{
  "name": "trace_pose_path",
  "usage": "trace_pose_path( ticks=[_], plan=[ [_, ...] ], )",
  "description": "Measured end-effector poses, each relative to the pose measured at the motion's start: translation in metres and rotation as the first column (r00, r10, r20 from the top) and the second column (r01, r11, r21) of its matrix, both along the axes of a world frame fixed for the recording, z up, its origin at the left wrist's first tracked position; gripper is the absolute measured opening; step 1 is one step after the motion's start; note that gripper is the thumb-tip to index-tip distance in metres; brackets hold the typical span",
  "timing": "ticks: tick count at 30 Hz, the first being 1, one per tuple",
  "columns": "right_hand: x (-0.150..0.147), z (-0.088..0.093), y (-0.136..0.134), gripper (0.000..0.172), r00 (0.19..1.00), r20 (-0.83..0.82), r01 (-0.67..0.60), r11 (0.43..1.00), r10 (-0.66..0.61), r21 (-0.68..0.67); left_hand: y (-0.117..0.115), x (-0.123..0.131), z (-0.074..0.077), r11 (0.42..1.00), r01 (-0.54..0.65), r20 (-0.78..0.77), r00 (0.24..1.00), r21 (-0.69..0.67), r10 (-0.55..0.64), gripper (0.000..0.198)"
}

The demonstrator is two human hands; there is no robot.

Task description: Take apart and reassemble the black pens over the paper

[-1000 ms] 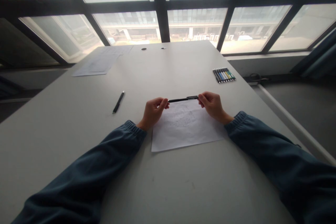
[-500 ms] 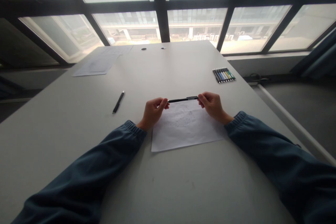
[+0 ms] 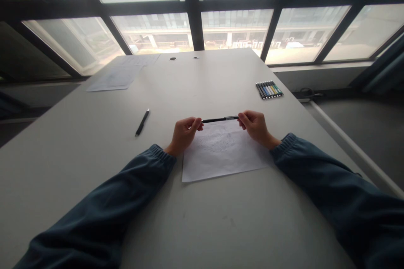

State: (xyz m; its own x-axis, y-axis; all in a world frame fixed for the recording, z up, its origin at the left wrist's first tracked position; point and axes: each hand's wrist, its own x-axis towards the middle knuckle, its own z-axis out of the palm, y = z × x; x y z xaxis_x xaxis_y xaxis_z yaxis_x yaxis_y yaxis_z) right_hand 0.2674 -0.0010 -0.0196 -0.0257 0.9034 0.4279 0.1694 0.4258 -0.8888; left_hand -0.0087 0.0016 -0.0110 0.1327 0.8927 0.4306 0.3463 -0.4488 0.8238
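A thin black pen (image 3: 219, 119) is held level between both hands, just above the far edge of a white sheet (image 3: 222, 155) with a faint pencil drawing. My left hand (image 3: 184, 133) pinches the pen's left end with curled fingers. My right hand (image 3: 256, 126) pinches its right end, near the clip. Both wrists rest near the sheet on the grey table (image 3: 195, 218). Dark blue sleeves cover both arms.
A second black pen (image 3: 142, 122) lies on the table to the left. A row of several coloured markers (image 3: 269, 90) lies at the right edge. Loose papers (image 3: 120, 76) sit at the far left corner. Large windows stand behind the table.
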Motion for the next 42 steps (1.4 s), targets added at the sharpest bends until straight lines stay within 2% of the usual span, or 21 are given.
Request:
trace_pose_path(
  ticks=[24,42],
  plan=[
    [0.0007,-0.0018,0.0012,0.049,1.000,0.009,0.002,1.000,-0.002,-0.005,0.0019,-0.0014,-0.0024,1.000,-0.001,0.005,1.000,-0.026,0.001,0.042],
    [-0.0007,0.0035,-0.0025,0.054,0.999,0.047,0.026,0.999,-0.025,-0.023,0.0015,-0.0012,-0.0007,1.000,0.004,0.015,1.000,-0.029,-0.004,0.046]
  ],
)
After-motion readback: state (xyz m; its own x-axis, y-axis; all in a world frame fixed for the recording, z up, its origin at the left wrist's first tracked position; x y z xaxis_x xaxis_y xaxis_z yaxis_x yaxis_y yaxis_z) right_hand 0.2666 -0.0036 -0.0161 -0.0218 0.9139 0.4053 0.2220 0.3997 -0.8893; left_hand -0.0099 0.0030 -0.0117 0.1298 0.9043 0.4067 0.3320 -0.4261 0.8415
